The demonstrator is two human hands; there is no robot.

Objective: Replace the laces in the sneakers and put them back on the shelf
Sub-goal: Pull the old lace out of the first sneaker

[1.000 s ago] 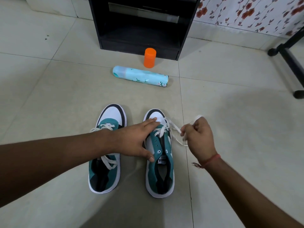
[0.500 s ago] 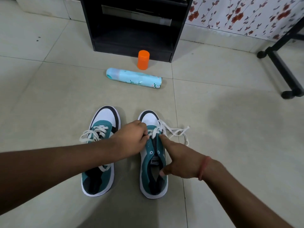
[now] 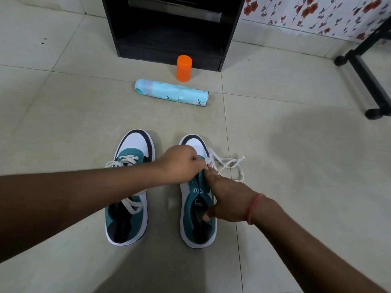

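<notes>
Pinching lace (image 3: 227,163): left hand (image 3: 179,164) | right hand (image 3: 227,200) fingers straight on sneaker (image 3: 195,212) | sneakers: 2

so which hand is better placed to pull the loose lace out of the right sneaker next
Probably the left hand: it already pinches the white lace at the front eyelets. The right hand lies flat along the right sneaker, steadying it.
</notes>
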